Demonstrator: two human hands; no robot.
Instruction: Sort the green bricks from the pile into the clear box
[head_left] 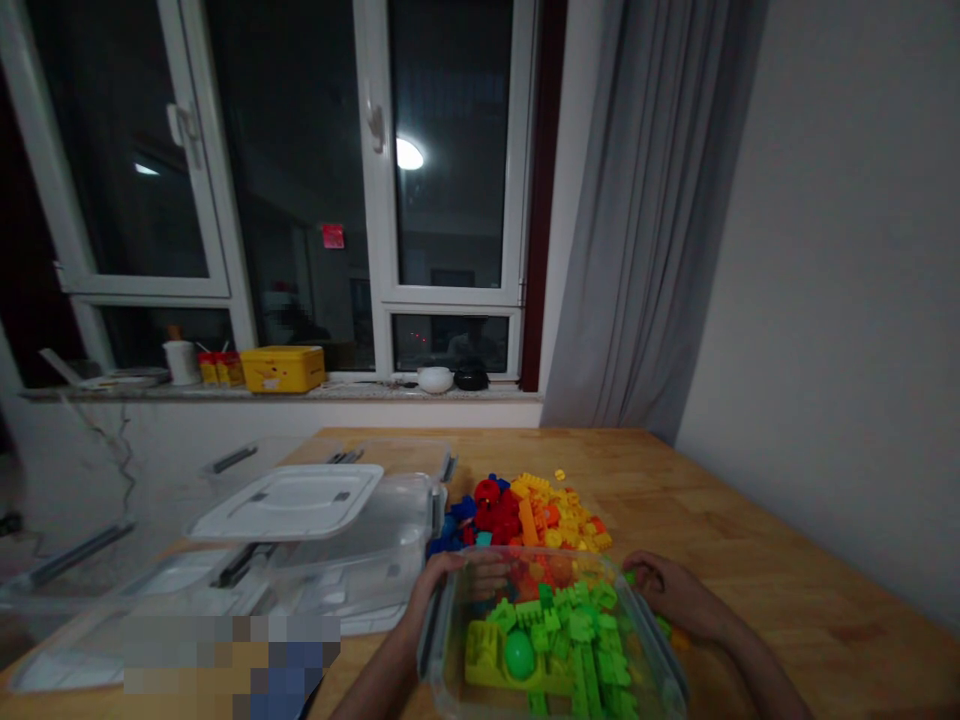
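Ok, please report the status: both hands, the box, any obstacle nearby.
Left hand on clear plastic box, far left corner. Right hand beside its right wall, grip unclear. Box holds green plastic toy pieces. Multicoloured toy heap just beyond.

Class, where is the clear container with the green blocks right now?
In the head view, the clear container is at the bottom, right of centre, held by the left hand at its left side, with red blocks beyond it.

Place is looking like a home: grey curtain (637, 210) is hanging beside the window (292, 150), yellow box (283, 371) is sitting on the sill (367, 389), toy blocks (501, 515) are lying on a wooden surface (720, 520).
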